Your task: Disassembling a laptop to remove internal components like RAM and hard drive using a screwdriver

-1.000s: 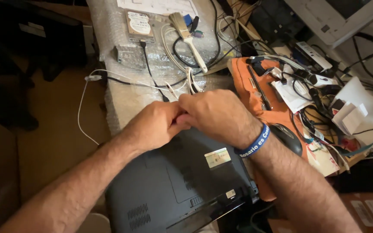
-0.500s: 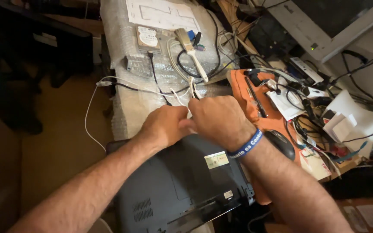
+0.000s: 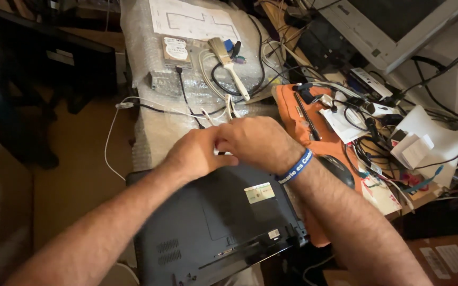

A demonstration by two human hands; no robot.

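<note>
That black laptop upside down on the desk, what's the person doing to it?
A person has a black laptop lying bottom side up and works with both hands at its far edge. The left hand and right hand are pressed close together there, around thin white wires; what the fingers pinch is hidden. A paintbrush and a hard drive lie on bubble wrap beyond, and a black mouse sits to the right.

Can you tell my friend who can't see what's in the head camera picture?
Two bare hands, left hand and right hand, meet over the far edge of an upside-down black laptop. Beyond them lie a paintbrush, a hard drive and tangled cables on bubble wrap.
</note>
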